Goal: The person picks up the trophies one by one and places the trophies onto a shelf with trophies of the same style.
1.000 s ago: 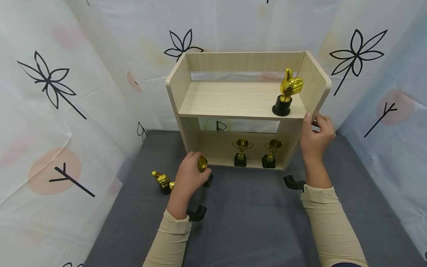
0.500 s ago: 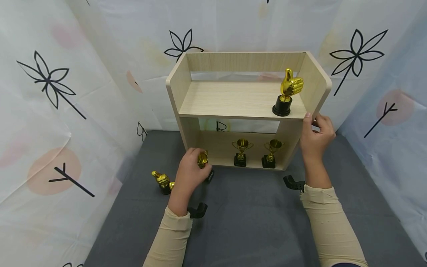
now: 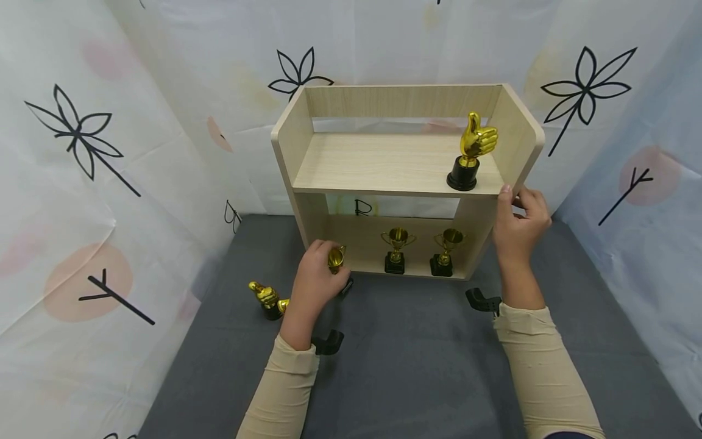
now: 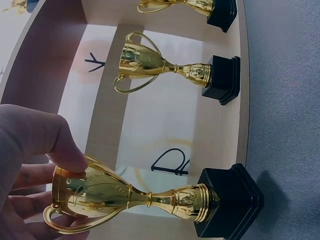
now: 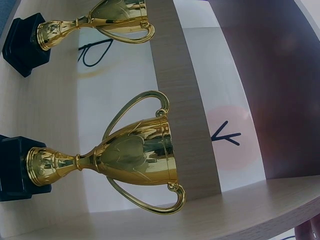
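My left hand (image 3: 318,277) holds a gold trophy cup (image 4: 95,192) by its bowl, thumb on one side and fingers on the other. Its black base (image 4: 225,202) is at the front edge of the lower shelf, on the left. With thumb and fingers, my right hand (image 3: 518,225) grips the right side panel of the wooden shelf unit (image 3: 378,161). Two more trophy cups stand upright on the lower shelf, one in the middle (image 3: 398,241) and one at the right (image 5: 135,152). A gold thumbs-up trophy (image 3: 476,143) stands on the upper shelf at the right.
Another gold thumbs-up trophy (image 3: 269,300) is on the grey tabletop (image 3: 406,366), left of my left hand. Behind the shelf unit hangs a white cloth (image 3: 181,152) printed with black flowers. A black wrist mount (image 3: 329,342) sticks out from each wrist.
My left hand has moved slightly right and toward the shelf with the trophy cup. The right hand keeps its place on the side panel.
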Action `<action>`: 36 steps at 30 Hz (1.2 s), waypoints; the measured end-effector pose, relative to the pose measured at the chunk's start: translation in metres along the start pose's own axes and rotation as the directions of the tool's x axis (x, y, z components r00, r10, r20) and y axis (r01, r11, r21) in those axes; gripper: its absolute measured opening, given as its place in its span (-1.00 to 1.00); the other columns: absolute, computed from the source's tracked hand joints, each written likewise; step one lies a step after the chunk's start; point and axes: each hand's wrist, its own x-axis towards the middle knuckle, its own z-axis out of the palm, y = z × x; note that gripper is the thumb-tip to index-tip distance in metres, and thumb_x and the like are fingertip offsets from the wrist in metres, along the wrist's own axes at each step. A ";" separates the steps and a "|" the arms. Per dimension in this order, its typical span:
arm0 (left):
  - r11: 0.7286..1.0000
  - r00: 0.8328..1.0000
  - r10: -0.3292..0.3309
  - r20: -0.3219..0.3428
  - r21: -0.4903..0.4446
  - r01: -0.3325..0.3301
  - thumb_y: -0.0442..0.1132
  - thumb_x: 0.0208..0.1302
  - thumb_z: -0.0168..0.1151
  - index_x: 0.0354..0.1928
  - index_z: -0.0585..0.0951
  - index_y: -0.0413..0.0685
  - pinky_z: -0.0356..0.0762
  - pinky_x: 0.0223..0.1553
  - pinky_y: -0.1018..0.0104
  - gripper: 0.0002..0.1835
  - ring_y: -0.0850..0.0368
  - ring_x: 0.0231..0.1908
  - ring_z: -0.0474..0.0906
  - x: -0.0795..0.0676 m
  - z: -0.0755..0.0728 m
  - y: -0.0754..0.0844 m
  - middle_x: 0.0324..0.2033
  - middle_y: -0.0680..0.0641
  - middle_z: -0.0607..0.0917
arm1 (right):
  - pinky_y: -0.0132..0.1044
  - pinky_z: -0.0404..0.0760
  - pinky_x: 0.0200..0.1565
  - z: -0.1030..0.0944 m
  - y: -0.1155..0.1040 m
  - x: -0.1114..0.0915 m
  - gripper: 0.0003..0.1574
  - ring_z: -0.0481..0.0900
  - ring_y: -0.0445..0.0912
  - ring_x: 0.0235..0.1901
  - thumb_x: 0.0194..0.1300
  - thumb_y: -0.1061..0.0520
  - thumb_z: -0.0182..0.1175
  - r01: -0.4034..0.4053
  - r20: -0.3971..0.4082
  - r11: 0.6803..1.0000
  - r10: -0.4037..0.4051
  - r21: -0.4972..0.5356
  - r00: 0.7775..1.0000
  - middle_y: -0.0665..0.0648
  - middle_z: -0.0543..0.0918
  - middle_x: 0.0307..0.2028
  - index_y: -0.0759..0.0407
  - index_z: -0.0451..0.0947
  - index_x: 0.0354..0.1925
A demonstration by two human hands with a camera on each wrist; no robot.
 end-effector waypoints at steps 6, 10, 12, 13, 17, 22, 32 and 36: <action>1.000 1.000 0.011 -0.011 -0.024 -0.011 -0.40 0.17 0.42 0.08 0.71 -0.24 0.65 -0.21 0.05 -0.61 -0.05 -0.22 0.61 0.004 0.002 0.001 -0.06 -0.20 0.67 | -0.73 0.41 -0.34 0.002 0.006 0.002 -0.64 0.52 -0.59 -0.30 0.38 0.15 0.25 0.010 0.001 1.000 -0.010 -0.001 1.000 -0.45 0.50 -0.34 0.50 0.72 -0.32; 0.999 1.000 0.008 -0.013 -0.043 -0.009 -0.41 0.15 0.43 0.07 0.71 -0.23 0.65 -0.19 0.04 -0.61 -0.05 -0.21 0.60 0.006 0.004 0.001 -0.06 -0.18 0.67 | -0.72 0.42 -0.34 0.004 0.020 0.004 -0.64 0.54 -0.57 -0.30 0.39 0.13 0.25 0.008 0.002 1.000 -0.008 -0.004 1.000 -0.45 0.50 -0.34 0.48 0.75 -0.28; 0.999 1.000 0.004 -0.007 -0.047 -0.005 -0.41 0.15 0.44 0.08 0.71 -0.23 0.66 -0.17 0.04 -0.60 -0.06 -0.19 0.60 0.007 0.005 0.001 -0.05 -0.18 0.67 | -0.72 0.42 -0.34 0.004 0.028 0.005 -0.64 0.54 -0.56 -0.30 0.39 0.12 0.26 0.006 0.001 1.000 -0.006 -0.012 1.000 -0.46 0.50 -0.34 0.45 0.77 -0.25; 0.999 1.000 0.004 -0.005 -0.047 -0.004 -0.41 0.15 0.44 0.08 0.71 -0.22 0.66 -0.16 0.04 -0.60 -0.06 -0.18 0.61 0.008 0.006 0.001 -0.04 -0.18 0.67 | -0.71 0.42 -0.34 0.004 0.031 0.005 -0.64 0.55 -0.56 -0.30 0.39 0.12 0.26 0.003 -0.001 1.000 -0.003 -0.014 1.000 -0.46 0.50 -0.34 0.43 0.79 -0.23; 0.999 1.000 0.000 0.001 -0.053 0.000 -0.40 0.15 0.45 0.08 0.70 -0.22 0.68 -0.13 0.02 -0.59 -0.08 -0.15 0.62 0.011 0.007 0.003 -0.02 -0.18 0.67 | -0.71 0.43 -0.34 0.004 0.038 0.006 -0.64 0.55 -0.55 -0.29 0.40 0.10 0.27 0.000 -0.001 1.000 0.000 -0.030 1.000 -0.47 0.50 -0.33 0.41 0.80 -0.21; 0.999 1.000 0.004 0.012 -0.054 -0.003 -0.40 0.14 0.44 0.08 0.70 -0.22 0.67 -0.14 0.03 -0.59 -0.07 -0.15 0.61 0.016 0.009 0.004 -0.02 -0.18 0.67 | -0.73 0.42 -0.33 0.003 0.025 0.004 -0.63 0.53 -0.58 -0.29 0.40 0.12 0.25 0.007 0.006 1.000 -0.007 -0.029 1.000 -0.48 0.50 -0.32 0.46 0.76 -0.28; 0.999 0.998 0.022 0.051 -0.027 -0.020 -0.42 0.15 0.43 0.07 0.73 -0.18 0.65 -0.16 0.03 -0.61 -0.06 -0.15 0.62 0.028 0.012 0.005 -0.03 -0.17 0.68 | -0.74 0.38 -0.33 0.000 -0.006 0.000 -0.65 0.51 -0.59 -0.30 0.39 0.18 0.23 0.020 0.010 1.000 -0.020 0.002 1.000 -0.44 0.50 -0.34 0.51 0.75 -0.24; 1.000 0.998 0.019 0.066 -0.023 -0.017 -0.41 0.17 0.39 0.07 0.73 -0.18 0.65 -0.15 0.01 -0.62 -0.07 -0.16 0.61 0.031 0.013 0.006 -0.04 -0.18 0.68 | -0.72 0.40 -0.33 -0.001 -0.004 -0.001 -0.65 0.51 -0.59 -0.30 0.38 0.18 0.24 0.017 0.006 1.000 -0.017 -0.003 1.000 -0.44 0.50 -0.34 0.48 0.78 -0.18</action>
